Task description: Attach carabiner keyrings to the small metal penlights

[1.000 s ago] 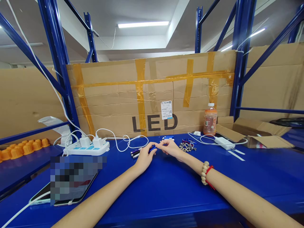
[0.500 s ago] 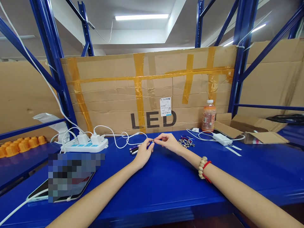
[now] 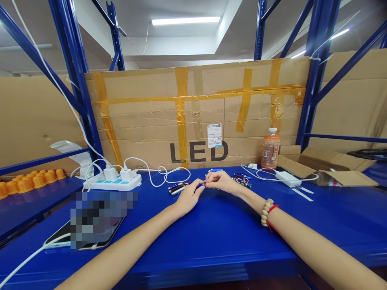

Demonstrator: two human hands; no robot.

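My left hand (image 3: 189, 197) is closed on a slim blue tube-like piece (image 3: 199, 185), mostly covered by the fingers. Fingertips of my right hand (image 3: 222, 181) pinch together at the far end of that piece, on a small shiny bit too small to make out. Just left of my left hand lie several dark blue and silver cylinders (image 3: 177, 188). A heap of small silver metal rings and blue parts (image 3: 242, 180) sits to the right of my right hand. Thin blue pieces (image 3: 215, 170) lie behind it.
On the left of the blue tabletop (image 3: 211, 241) are a white power strip (image 3: 116, 182) with plugs and a tablet (image 3: 99, 225), its screen blurred out. A bottle (image 3: 270, 150), a white adapter (image 3: 288, 179) and an open cardboard box (image 3: 338, 171) stand right. A large carton (image 3: 145, 129) backs the table.
The view has shifted slightly, moving the whole scene rightward. My right fingers are more curled in and bunched against the left fingertips, where they were stretched straighter before.
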